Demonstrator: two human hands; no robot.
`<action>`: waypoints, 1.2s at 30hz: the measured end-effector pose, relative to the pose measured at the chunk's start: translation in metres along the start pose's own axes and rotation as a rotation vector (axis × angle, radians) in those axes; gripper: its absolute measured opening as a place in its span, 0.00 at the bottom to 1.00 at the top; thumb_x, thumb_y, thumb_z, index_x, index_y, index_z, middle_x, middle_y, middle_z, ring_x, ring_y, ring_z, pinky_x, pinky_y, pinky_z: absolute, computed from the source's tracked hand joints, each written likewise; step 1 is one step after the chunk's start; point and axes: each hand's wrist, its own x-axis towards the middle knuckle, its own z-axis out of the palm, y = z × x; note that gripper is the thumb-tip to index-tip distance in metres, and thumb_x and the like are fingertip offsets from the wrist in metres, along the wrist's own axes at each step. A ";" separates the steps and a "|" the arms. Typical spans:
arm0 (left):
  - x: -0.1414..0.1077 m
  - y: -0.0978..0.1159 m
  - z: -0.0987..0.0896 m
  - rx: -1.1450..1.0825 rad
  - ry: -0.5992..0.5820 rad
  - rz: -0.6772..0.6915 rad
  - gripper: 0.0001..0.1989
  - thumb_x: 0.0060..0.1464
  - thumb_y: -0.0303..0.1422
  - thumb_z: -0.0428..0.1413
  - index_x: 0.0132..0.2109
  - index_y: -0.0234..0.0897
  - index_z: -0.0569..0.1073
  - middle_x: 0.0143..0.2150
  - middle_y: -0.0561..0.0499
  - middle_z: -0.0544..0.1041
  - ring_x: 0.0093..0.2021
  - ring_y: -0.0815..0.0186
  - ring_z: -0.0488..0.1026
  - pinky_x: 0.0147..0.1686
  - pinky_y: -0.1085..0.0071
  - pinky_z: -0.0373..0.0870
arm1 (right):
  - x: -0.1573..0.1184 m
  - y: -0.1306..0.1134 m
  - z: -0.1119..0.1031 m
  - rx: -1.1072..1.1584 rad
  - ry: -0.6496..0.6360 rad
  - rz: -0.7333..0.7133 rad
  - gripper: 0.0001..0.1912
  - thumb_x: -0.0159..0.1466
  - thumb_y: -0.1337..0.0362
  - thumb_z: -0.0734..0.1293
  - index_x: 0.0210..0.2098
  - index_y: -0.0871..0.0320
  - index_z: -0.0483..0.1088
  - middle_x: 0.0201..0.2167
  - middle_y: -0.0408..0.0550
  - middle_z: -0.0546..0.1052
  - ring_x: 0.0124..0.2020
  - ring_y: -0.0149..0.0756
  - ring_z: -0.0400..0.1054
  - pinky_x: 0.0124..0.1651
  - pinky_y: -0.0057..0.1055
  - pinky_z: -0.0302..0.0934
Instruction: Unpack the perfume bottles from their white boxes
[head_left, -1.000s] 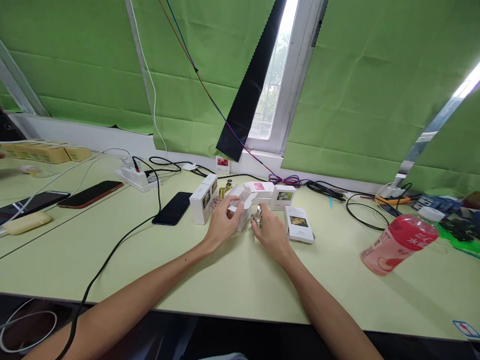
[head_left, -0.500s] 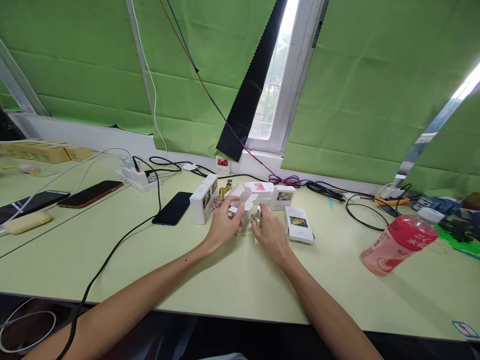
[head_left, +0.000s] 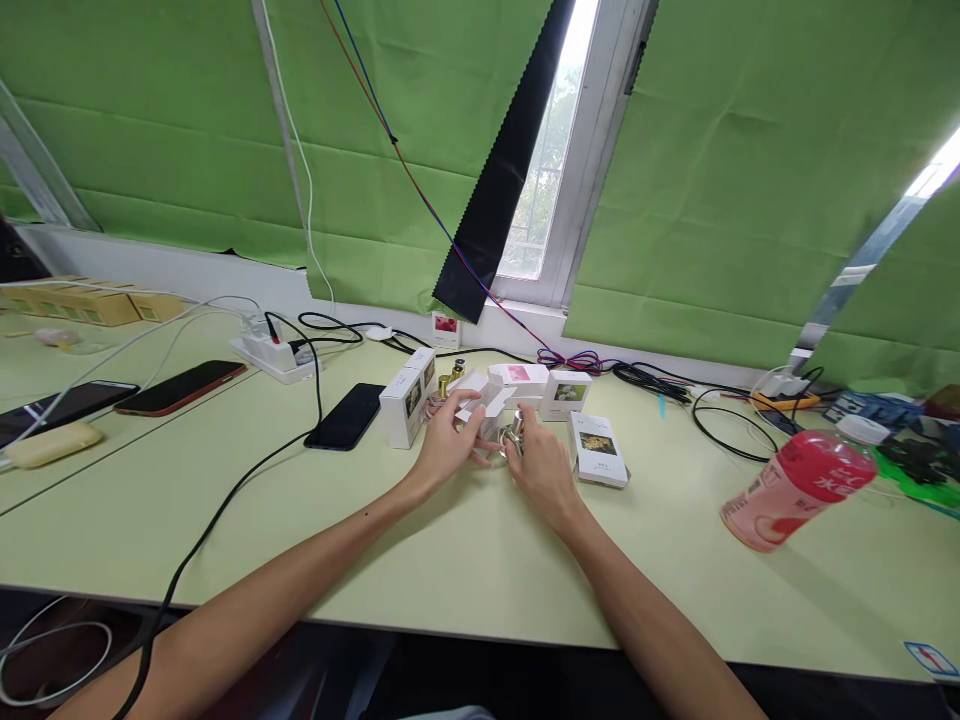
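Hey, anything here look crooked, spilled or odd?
Mainly the black strip beside the window: it slants down, like a folded-back edge of the green blind, leaving a gap. I see no spill on the table.

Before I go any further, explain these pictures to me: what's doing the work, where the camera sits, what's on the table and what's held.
There is no machine: a person works with two bare hands. A camera worn on the head looks forward and down.

The right hand holds a small shiny item, partly hidden by the fingers. The left hand touches an open white carton; its grip is unclear.

The table also bears small printed boxes, phones and a bottle.
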 end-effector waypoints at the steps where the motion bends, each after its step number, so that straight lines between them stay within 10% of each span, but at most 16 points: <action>1: 0.000 0.000 0.000 -0.019 0.008 -0.004 0.17 0.58 0.41 0.56 0.52 0.42 0.67 0.30 0.55 0.71 0.24 0.61 0.80 0.22 0.67 0.79 | 0.000 0.000 0.000 -0.005 -0.001 -0.001 0.24 0.68 0.66 0.62 0.61 0.56 0.53 0.37 0.47 0.77 0.36 0.39 0.73 0.33 0.29 0.51; 11: -0.001 -0.003 0.001 -0.036 0.028 0.007 0.16 0.58 0.42 0.57 0.50 0.42 0.68 0.30 0.55 0.73 0.24 0.63 0.80 0.31 0.62 0.82 | 0.000 0.000 0.002 -0.031 0.025 -0.004 0.25 0.66 0.67 0.62 0.61 0.57 0.53 0.33 0.46 0.78 0.32 0.40 0.73 0.30 0.29 0.49; 27: -0.010 0.006 -0.001 0.348 0.042 0.151 0.20 0.59 0.48 0.54 0.52 0.42 0.70 0.21 0.58 0.74 0.17 0.65 0.74 0.17 0.74 0.69 | 0.011 0.012 0.000 0.467 0.399 0.089 0.22 0.65 0.58 0.63 0.56 0.58 0.59 0.26 0.40 0.74 0.25 0.35 0.68 0.31 0.28 0.58; 36: -0.011 0.006 0.003 0.258 0.015 0.119 0.23 0.57 0.49 0.55 0.54 0.42 0.70 0.43 0.49 0.80 0.24 0.64 0.79 0.20 0.71 0.76 | 0.010 0.012 0.001 0.749 0.561 0.202 0.24 0.66 0.51 0.64 0.55 0.59 0.59 0.22 0.37 0.68 0.19 0.29 0.59 0.24 0.25 0.52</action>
